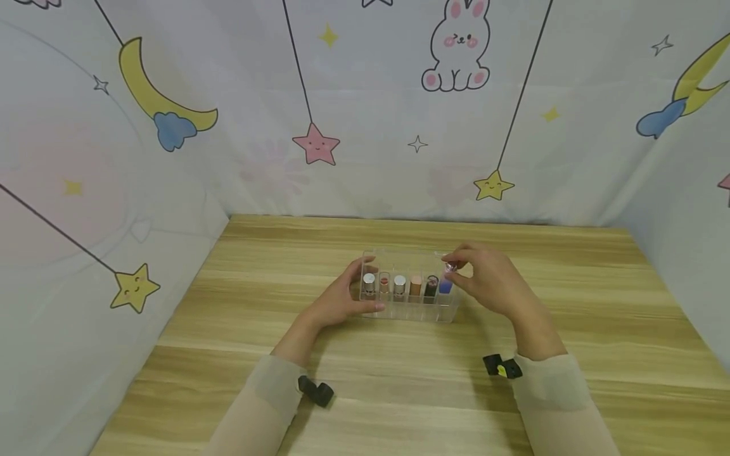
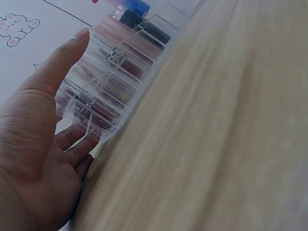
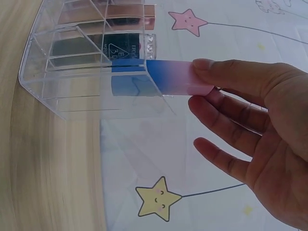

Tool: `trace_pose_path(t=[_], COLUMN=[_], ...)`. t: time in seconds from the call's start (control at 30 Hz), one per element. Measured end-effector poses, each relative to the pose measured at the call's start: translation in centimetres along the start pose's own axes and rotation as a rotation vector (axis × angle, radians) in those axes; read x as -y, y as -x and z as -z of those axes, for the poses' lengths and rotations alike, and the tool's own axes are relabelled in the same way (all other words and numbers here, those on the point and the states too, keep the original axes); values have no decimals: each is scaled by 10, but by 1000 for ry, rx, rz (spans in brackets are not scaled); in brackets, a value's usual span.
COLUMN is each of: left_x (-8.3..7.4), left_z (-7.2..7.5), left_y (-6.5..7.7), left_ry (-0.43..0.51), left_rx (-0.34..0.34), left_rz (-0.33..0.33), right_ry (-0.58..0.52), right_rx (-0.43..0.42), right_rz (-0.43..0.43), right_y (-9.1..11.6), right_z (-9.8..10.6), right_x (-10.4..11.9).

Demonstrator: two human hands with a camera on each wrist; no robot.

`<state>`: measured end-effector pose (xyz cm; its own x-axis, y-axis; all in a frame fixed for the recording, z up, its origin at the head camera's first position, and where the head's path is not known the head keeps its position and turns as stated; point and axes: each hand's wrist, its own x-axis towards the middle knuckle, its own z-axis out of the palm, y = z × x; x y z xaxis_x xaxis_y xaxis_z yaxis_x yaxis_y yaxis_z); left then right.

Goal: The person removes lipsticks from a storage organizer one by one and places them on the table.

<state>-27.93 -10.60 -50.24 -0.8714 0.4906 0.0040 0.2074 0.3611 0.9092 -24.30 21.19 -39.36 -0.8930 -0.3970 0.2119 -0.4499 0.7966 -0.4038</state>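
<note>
Can see a pink-and-blue tube [image 3: 178,78] at the right-end compartment of a clear organizer [image 1: 410,311], lined up with its neighbours, blue end down behind the plastic, pink end up past the rim. Cannot make out the tube's very top in the right wrist view, covered by thumb and fingertips; catch only a small shiny glint there in the head view. Find the tube cut off by the top edge in the left wrist view. Can see the blue end short of the organizer's floor.

Looks smooth and straight-sided, fading from strong blue through violet to pale pink.

Pinched at the pink end by the right hand [image 3: 279,139], between thumb and fingers, with the lowest finger well apart from the tube. Gripped at the organizer's left end by the left hand [image 1: 336,299], thumb along the front, fingers partly hidden behind.

Count 5 more tubes in the row, from the left: a silver-topped tube [image 1: 369,284], a clear tube showing red [image 1: 384,286], a 2nd silver-topped tube [image 1: 400,285], a copper-coloured tube [image 1: 416,285] and a black tube [image 1: 431,288], nearest the pinched 1. Can read only scraps of lettering on the black tube.

Farther out, see a wood-grain table [image 1: 371,392], pale sleeves [image 1: 262,392] with black blocks [image 1: 316,391] near the cuffs, and a white curtain [image 1: 388,82] printed with a rabbit, moons and stars, some cut off at the edges.
</note>
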Motion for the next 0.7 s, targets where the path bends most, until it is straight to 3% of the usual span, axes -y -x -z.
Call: trace_pose_path(t=[0.7], left_x=[1], left_z=[1], left_y=[1], left_ry=[-7], left_rx=[-5], left_rz=[-13], right_ry=[-17], right_rx=[-78], right_rz=[29], right_y=[4], right_z=[9], right_x=[1])
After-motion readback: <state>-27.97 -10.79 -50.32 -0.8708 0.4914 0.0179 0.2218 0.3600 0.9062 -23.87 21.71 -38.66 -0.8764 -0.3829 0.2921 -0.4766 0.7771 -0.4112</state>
